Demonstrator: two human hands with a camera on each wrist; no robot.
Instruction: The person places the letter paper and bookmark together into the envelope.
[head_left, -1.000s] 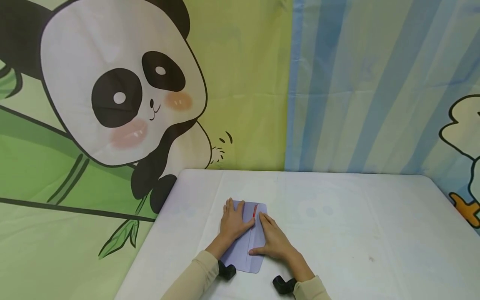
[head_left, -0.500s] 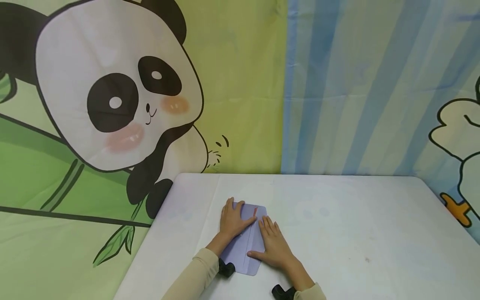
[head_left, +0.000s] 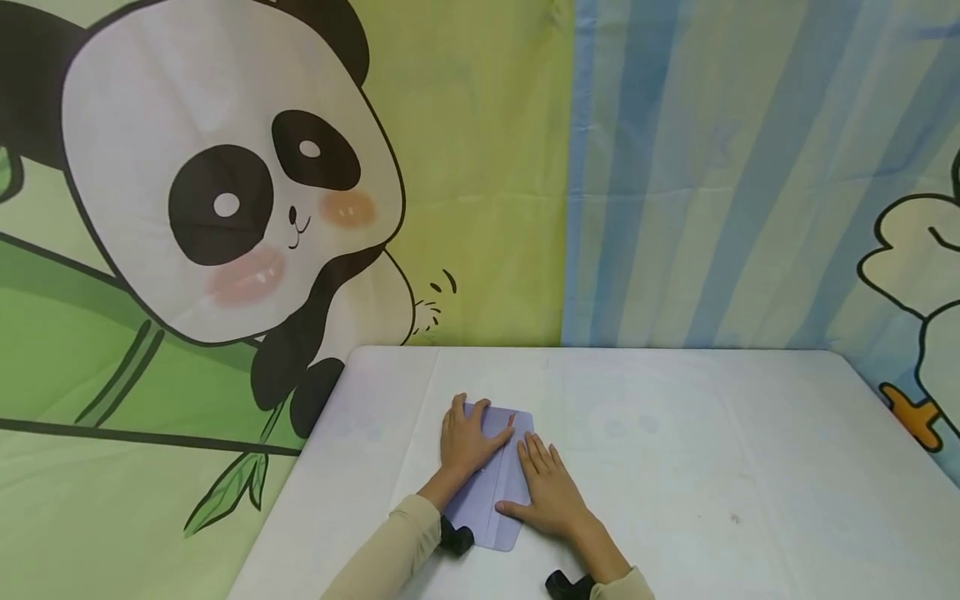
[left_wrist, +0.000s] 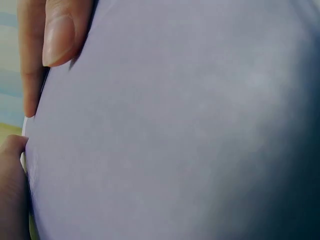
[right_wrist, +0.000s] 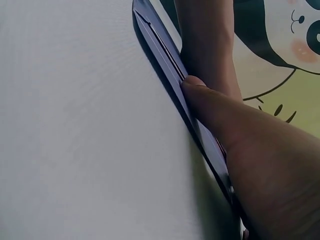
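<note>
A flat purple rectangular piece (head_left: 472, 504) with rounded corners, perhaps a folder or cover, lies on the white table. A lengthwise seam and a small red strip (head_left: 512, 418) show on it. On its upper left part my left hand (head_left: 467, 443) rests with fingers spread and the thumb reaching across to the red strip. My right hand (head_left: 553, 492) presses along the right edge, its fingers extended and its thumb on the purple face. From the right wrist, the thumb (right_wrist: 200, 97) lies against a layered edge (right_wrist: 162, 45). The purple surface (left_wrist: 140, 125) fills most of the left wrist view.
A black wrist mount (head_left: 456, 537) sits by the left sleeve, another (head_left: 567, 585) by the right. The white tabletop (head_left: 675, 467) extends to the right. Behind it hangs a curtain (head_left: 480, 208) printed with a panda and stripes.
My right hand has slid slightly toward me along the purple edge, with its fingers flatter. The left thumb has shifted slightly up over the red strip. Little differs over the last half second.
</note>
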